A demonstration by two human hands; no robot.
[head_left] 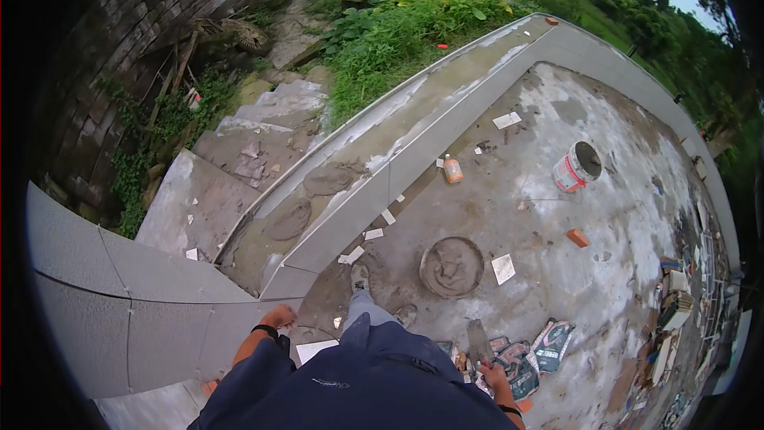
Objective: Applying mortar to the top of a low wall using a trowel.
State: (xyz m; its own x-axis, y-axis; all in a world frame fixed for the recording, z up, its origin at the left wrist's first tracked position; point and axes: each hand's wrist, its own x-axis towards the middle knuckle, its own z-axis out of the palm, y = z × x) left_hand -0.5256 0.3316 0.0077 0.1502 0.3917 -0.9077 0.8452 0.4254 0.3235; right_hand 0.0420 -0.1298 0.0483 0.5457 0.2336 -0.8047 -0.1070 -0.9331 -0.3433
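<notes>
My right hand (495, 374) grips the handle of a trowel (479, 341), its grey, mortar-smeared blade pointing away from me. My left hand (280, 316) is beside the tiled low wall (300, 281), fingers loosely bent and apart, with nothing visible in it. Two heaps of wet mortar (290, 220) lie on top of the wall, in the trough between its tiled side and a thin raised outer edge. In front of me to the right, a round tub (452, 267) holds more grey mortar.
A bucket (575, 167), an orange bottle (453, 170), a brick (578, 237) and a white tile (503, 269) stand or lie on the concrete floor. Printed bags (551, 345) lie near my right hand. Tile scraps (373, 234) line the wall's foot. Steps (278, 115) lie beyond it.
</notes>
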